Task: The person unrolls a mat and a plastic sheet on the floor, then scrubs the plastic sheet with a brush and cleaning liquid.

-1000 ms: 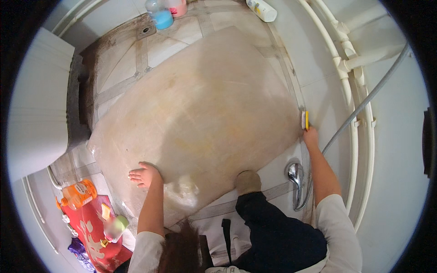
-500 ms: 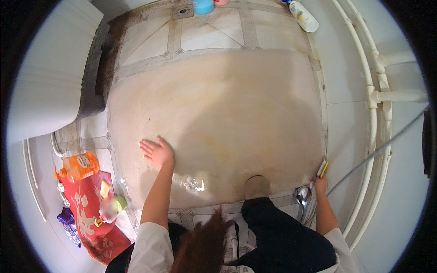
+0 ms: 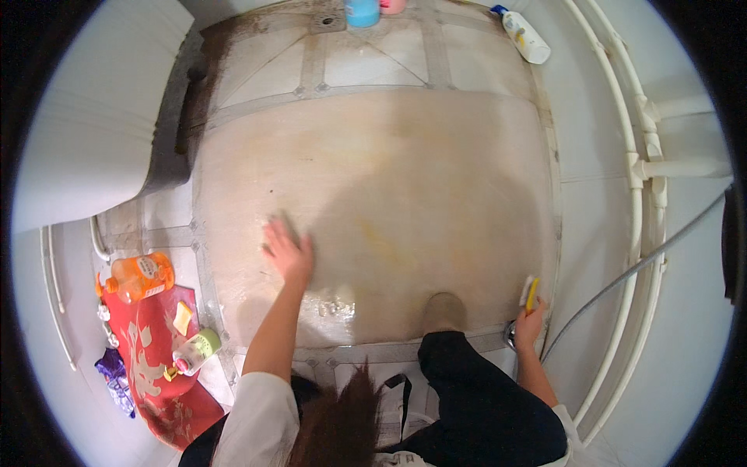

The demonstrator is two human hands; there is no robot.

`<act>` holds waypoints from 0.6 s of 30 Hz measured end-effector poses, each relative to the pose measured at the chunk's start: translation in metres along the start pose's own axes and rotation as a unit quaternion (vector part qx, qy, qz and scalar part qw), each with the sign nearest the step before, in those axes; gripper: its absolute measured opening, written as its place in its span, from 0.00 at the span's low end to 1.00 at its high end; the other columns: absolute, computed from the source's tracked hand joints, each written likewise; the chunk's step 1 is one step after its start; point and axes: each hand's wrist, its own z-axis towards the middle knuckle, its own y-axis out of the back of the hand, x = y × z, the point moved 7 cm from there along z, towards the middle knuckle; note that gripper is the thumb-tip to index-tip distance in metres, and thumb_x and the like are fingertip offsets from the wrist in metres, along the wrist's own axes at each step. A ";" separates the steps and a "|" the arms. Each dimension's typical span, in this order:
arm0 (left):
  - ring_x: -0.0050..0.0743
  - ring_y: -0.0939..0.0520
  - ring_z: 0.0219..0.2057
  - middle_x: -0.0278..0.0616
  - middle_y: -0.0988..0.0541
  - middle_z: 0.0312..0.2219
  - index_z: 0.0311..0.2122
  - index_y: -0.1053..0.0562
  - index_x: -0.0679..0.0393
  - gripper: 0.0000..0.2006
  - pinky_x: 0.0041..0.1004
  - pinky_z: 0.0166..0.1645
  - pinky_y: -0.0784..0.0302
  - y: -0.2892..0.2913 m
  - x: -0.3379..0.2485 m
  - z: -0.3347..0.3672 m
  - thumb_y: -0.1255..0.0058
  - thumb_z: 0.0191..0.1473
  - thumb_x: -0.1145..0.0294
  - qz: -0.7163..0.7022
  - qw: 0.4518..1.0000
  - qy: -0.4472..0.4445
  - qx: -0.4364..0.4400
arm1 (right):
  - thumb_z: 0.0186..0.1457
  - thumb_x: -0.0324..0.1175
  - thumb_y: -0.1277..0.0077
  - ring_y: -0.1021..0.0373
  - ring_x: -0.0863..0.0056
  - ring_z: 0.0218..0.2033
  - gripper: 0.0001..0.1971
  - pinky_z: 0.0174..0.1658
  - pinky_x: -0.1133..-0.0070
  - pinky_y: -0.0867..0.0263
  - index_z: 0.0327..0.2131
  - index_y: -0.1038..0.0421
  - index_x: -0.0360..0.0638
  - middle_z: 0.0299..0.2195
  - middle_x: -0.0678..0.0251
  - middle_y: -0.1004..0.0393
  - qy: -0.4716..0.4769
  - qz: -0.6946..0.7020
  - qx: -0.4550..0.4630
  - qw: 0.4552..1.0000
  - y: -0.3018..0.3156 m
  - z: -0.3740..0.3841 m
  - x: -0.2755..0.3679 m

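A smooth, mostly matt finish is seen on the mat (image 3: 436, 257), broken by one glossy patch (image 3: 336, 305). Plastic is noted in the brush (image 3: 531, 297), orange bottle (image 3: 138, 280) and white pipes (image 3: 636, 226).

One brush (image 3: 531, 294), one mat (image 3: 436, 226), one sponge (image 3: 184, 317), seemingly five bottles (image 3: 145, 278).

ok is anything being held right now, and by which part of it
The right hand holds the yellow brush by its near end. The left hand, open over the pale mat, holds nothing.
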 end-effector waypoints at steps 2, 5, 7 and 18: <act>0.43 0.63 0.56 0.48 0.61 0.55 0.55 0.57 0.51 0.41 0.51 0.54 0.70 -0.013 -0.021 -0.052 0.62 0.39 0.40 0.046 0.979 -0.163 0.115 | 0.40 0.30 0.52 0.35 0.54 0.30 0.33 0.34 0.69 0.40 0.51 0.56 0.40 0.27 0.49 0.32 0.025 -0.042 0.077 0.996 -0.006 -0.016 0.026; 0.48 0.64 0.56 0.51 0.65 0.55 0.55 0.59 0.46 0.51 0.60 0.49 0.67 -0.018 -0.021 -0.129 0.52 0.26 0.35 0.060 0.940 -0.217 0.255 | 0.39 0.31 0.48 0.35 0.54 0.32 0.40 0.36 0.70 0.41 0.53 0.63 0.42 0.31 0.49 0.33 0.096 -0.093 0.209 0.969 -0.034 -0.035 0.062; 0.46 0.64 0.56 0.50 0.65 0.55 0.56 0.60 0.45 0.52 0.61 0.48 0.66 -0.003 -0.012 -0.150 0.50 0.25 0.36 0.095 0.928 -0.206 0.295 | 0.34 0.31 0.43 0.37 0.56 0.38 0.45 0.41 0.72 0.42 0.54 0.63 0.44 0.37 0.49 0.36 0.191 -0.051 0.249 0.948 -0.053 -0.044 0.077; 0.42 0.61 0.56 0.41 0.62 0.55 0.55 0.59 0.34 0.54 0.68 0.43 0.57 -0.017 0.023 -0.161 0.52 0.16 0.33 0.184 0.905 -0.265 0.278 | 0.32 0.32 0.42 0.37 0.56 0.37 0.45 0.38 0.72 0.40 0.53 0.60 0.50 0.39 0.52 0.37 0.288 -0.084 0.240 0.923 -0.060 -0.060 0.047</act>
